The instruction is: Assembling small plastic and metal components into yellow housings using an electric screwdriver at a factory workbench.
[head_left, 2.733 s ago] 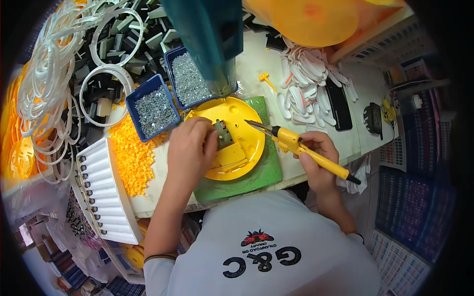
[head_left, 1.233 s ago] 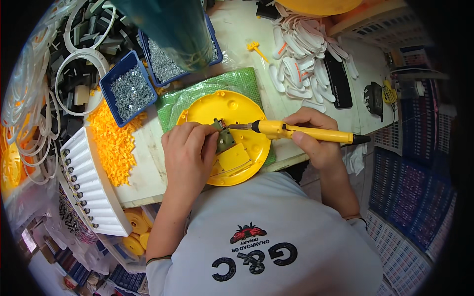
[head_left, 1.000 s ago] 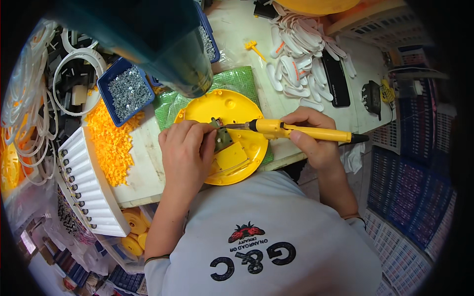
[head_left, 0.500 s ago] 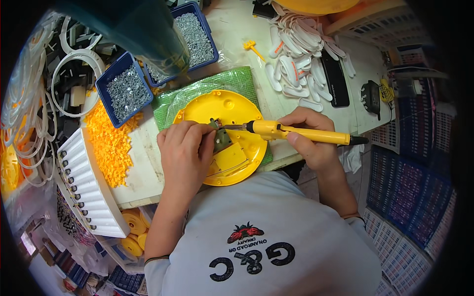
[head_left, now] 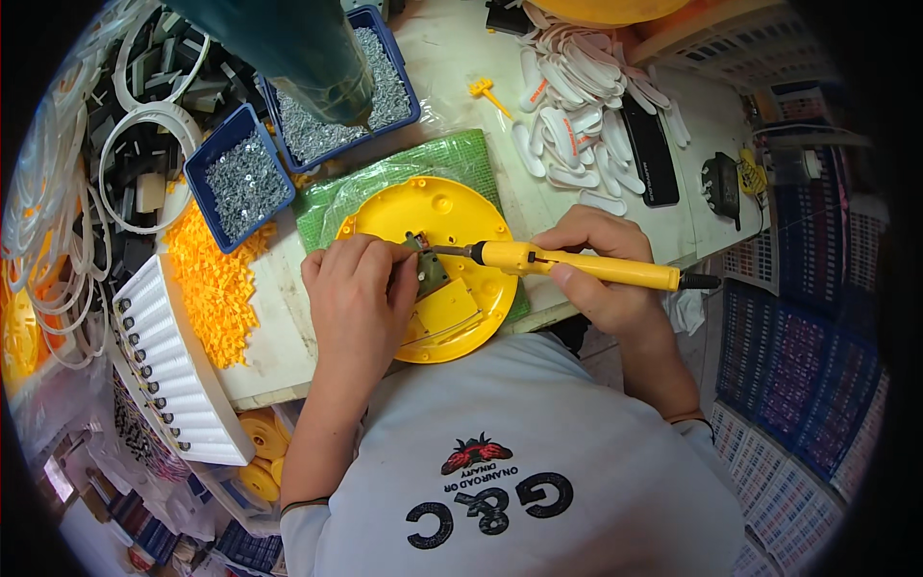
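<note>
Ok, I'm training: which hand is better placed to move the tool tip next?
Probably the right hand: it grips the yellow tool, while the left hand is at the green part.

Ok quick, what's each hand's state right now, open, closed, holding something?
Left hand: curled at the green part; whether it grips anything can't be told.
Right hand: closed, holding the yellow pen-shaped tool.

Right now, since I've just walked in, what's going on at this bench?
The right hand holds a yellow pen-shaped tool, its metal tip reaching in at a small green part on a round yellow shell. The left hand is curled at that same part; whether it grips is hidden. The shell lies partly over a green mat.
</note>
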{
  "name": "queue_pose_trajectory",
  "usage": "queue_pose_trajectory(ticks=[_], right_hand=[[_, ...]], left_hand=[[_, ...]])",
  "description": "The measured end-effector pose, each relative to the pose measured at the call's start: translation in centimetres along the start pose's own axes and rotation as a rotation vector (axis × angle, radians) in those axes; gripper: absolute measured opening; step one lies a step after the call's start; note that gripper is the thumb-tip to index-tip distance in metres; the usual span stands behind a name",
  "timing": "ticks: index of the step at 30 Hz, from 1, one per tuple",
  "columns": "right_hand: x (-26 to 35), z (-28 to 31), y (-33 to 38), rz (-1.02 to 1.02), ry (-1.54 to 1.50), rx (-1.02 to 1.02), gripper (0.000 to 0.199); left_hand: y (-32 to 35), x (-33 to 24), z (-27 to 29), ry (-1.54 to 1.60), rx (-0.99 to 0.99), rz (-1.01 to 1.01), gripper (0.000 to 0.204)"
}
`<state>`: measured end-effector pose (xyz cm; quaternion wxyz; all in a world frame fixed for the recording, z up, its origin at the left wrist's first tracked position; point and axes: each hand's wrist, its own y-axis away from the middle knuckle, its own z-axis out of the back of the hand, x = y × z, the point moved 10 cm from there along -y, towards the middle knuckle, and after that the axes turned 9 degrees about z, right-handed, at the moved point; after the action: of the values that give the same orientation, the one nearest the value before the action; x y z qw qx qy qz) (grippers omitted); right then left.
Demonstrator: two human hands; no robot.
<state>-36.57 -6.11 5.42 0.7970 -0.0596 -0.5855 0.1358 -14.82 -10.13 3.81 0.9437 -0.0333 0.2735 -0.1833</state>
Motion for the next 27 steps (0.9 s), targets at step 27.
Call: queue_pose_trajectory(ticks=[27], right_hand=[[0.0, 0.3, 0.4, -0.082, -0.066, -0.043, 0.028]], left_hand=[[-0.4, -0.1, 0.2, 0.014, 0.026, -0.003, 0.011]])
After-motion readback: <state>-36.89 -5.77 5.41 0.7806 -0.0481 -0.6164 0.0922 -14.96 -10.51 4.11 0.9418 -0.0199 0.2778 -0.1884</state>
